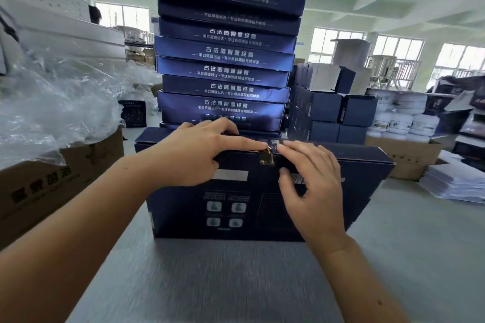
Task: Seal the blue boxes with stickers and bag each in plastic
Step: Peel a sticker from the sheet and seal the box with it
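Pressing gold sticker (266, 158) over top edge of blue box (236, 207), upright near table (236, 278) far edge, in front of box stack (225, 55). Left hand (194, 157), right hand (312, 186) flat-fingered, gripping nothing. Risk: creased, crooked seal from uneven pressure.

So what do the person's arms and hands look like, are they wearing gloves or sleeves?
No gloves and no sleeves in view. The left forearm and right forearm are bare up to the picture's edge. The left hand and right hand show no rings, and neither wrist shows a watch or bracelet.
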